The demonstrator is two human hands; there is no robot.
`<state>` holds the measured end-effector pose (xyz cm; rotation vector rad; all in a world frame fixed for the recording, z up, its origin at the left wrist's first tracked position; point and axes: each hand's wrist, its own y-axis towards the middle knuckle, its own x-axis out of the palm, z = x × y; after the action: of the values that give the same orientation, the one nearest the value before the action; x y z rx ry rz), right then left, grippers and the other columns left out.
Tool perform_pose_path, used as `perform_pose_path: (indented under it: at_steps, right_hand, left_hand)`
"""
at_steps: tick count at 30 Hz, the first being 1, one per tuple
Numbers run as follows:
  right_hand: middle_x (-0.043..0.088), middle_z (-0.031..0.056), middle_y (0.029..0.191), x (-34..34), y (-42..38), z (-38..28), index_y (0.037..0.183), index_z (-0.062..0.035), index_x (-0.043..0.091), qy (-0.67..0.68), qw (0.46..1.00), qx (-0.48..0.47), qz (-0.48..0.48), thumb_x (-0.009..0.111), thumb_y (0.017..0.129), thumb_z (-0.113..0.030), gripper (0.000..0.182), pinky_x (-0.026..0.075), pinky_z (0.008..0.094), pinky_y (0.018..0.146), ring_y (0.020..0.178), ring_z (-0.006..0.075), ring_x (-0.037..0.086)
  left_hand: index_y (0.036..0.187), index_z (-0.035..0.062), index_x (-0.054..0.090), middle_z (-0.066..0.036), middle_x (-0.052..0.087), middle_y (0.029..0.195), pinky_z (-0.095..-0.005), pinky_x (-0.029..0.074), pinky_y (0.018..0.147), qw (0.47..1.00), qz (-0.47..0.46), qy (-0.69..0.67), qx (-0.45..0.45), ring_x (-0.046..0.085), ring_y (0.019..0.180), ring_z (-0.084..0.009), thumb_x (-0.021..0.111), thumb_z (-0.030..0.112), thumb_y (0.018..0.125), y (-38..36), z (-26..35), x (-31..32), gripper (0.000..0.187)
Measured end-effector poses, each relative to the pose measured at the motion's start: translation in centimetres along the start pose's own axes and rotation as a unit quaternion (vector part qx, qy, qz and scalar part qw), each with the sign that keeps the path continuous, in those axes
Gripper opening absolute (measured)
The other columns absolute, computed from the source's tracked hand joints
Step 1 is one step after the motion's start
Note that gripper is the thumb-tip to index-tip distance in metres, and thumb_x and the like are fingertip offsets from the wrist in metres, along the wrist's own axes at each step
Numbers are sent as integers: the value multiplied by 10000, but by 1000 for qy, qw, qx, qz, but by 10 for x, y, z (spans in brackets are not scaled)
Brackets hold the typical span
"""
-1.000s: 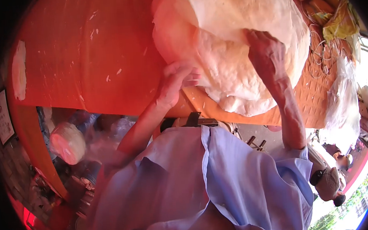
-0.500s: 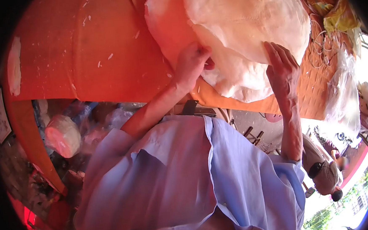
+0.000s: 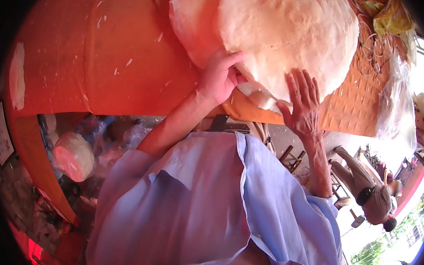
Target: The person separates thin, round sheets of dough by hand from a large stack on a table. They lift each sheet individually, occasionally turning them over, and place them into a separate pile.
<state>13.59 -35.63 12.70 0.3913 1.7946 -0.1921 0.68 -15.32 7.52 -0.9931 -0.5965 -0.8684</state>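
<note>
A thick, pale sheet of cotton wadding (image 3: 288, 23) with a rounded outline lies over the orange-covered table (image 3: 129, 55). Another layer of it shows underneath on the left. My left hand (image 3: 221, 78) is at the sheet's near left edge, thumb and fingers closed on that edge. To its right, my right hand (image 3: 303, 105) rests with spread fingers on the near edge of the wadding, fingertips on the top face. Between the two hands, part of the lower layer shows below the edge.
A loose cord (image 3: 372, 54) and a clear plastic bag (image 3: 395, 99) lie on the table's right side. Yellow plastic (image 3: 393, 17) sits behind them. A wrapped white roll (image 3: 72, 156) is below at left. Another person (image 3: 366, 186) stands at the lower right.
The near part of the top layer has come down and lies flatter, covering more of the lower layer. My right hand has moved left and toward me, fingers spreading; my left hand stays near its place.
</note>
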Motion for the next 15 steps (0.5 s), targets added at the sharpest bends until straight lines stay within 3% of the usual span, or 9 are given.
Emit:
perform_pose_path:
  at_steps: [1, 4, 5, 6, 8, 10, 11, 14, 15]
  right_hand:
    - [399, 209, 1438, 7, -5, -1, 1395, -70, 437, 45, 999, 12, -6, 731, 682, -102, 773, 275, 537, 1101, 1341, 402, 363]
    - [451, 185, 1402, 18, 5, 12, 1360, -59, 476, -43, 998, 25, 24, 730, 630, -37, 773, 322, 506, 1082, 1310, 387, 409]
    - [527, 157, 1327, 15, 13, 16, 1294, -47, 533, -41, 997, 15, 56, 718, 585, 19, 736, 394, 460, 1038, 1244, 358, 487]
    - [624, 142, 1187, 7, 25, 18, 1206, -59, 598, -33, 996, 10, 86, 689, 612, 44, 610, 475, 408, 956, 1123, 313, 591]
    - [671, 140, 1091, -26, 48, 25, 1142, -80, 643, -22, 998, 26, 43, 660, 647, 51, 512, 537, 364, 858, 1014, 277, 654]
    - [691, 119, 1082, -74, 70, 32, 1133, -90, 673, -20, 991, 120, 51, 613, 684, 86, 486, 558, 342, 785, 927, 262, 684]
    - [695, 113, 1070, -103, 81, 26, 1129, -94, 676, -56, 986, 112, 107, 600, 689, 92, 484, 559, 338, 779, 915, 253, 688]
    - [705, 105, 1032, -132, 87, -2, 1119, -102, 682, -141, 974, 15, 179, 577, 704, 99, 474, 560, 338, 763, 892, 242, 694]
    - [707, 105, 1019, -131, 91, -12, 1117, -105, 684, -165, 968, -32, 189, 571, 709, 99, 469, 560, 340, 758, 887, 242, 695]
  left_hand:
    - [1204, 18, 539, -114, 646, 1120, -396, 560, 857, 1000, 9, 13, 8, 658, 983, -225, 500, 196, 965, 0, 4, 10, 301]
    - [1115, -9, 545, -133, 641, 1013, -438, 600, 758, 996, 4, -81, 32, 669, 890, -250, 533, 156, 924, 10, 11, 24, 253]
    - [1179, 16, 538, -129, 651, 1082, -405, 560, 854, 997, -13, -57, 44, 661, 965, -245, 491, 217, 968, 11, 16, 23, 295]
    - [1189, 22, 533, -136, 649, 1085, -401, 559, 850, 997, -22, -54, 41, 660, 970, -247, 489, 236, 972, 9, 21, 17, 308]
    - [1210, 33, 524, -150, 645, 1092, -393, 557, 842, 998, -42, -45, 34, 657, 981, -251, 486, 274, 980, 2, 37, 1, 335]
    - [1219, 38, 513, -134, 644, 1046, -352, 547, 810, 987, 90, 122, 59, 654, 943, -227, 539, 276, 967, -18, 44, -19, 347]
    - [1218, 29, 509, -122, 643, 1028, -341, 543, 800, 964, 153, 202, 83, 652, 927, -219, 563, 251, 958, -23, 42, -37, 346]
    - [1216, 7, 503, -100, 638, 1004, -330, 544, 776, 907, 272, 287, 146, 650, 906, -199, 607, 190, 932, -36, 39, -74, 353]
    - [1210, 4, 504, -96, 638, 1005, -325, 545, 770, 915, 275, 262, 136, 647, 900, -189, 609, 183, 930, -36, 41, -74, 349]
